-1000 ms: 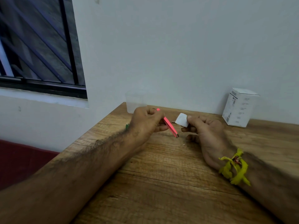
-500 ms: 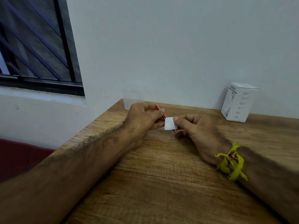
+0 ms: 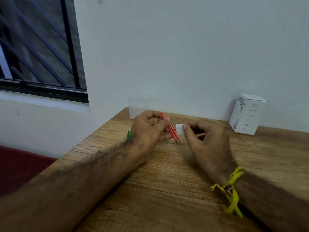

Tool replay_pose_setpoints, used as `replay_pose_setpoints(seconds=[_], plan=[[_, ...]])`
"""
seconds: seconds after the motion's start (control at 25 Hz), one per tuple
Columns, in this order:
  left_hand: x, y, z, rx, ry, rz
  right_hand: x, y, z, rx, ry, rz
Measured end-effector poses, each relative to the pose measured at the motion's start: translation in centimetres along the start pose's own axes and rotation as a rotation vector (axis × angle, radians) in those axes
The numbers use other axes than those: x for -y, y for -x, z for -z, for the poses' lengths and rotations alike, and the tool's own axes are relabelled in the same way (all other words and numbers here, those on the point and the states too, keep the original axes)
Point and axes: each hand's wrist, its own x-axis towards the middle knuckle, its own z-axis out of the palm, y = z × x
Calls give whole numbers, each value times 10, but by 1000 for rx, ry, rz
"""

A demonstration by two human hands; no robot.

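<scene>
Left hand (image 3: 148, 129): grips red tweezers (image 3: 170, 128), tips down.
Right hand (image 3: 207, 139): pinches white pad (image 3: 179, 128).
Box (image 3: 247, 114): printed writing too small to read.

A wooden table (image 3: 167, 198) filled the lower frame; a clear cup (image 3: 138, 106) stood mid-frame on it, a white box (image 3: 249, 114) at right.
</scene>
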Motion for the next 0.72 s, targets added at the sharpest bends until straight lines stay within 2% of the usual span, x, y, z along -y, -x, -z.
replay_pose_setpoints(seconds=[0.12,0.24,0.44,0.72], plan=[[1,2,-3,15,0,5,3,2,-1,-6,99,161],[2,2,-5,14,16,5,2,3,0,30,135,199],[4,0,-5,22,40,-7,1,5,0,100,174,167],[9,-3,-6,8,-10,-7,-1,3,-2,96,55,-35]])
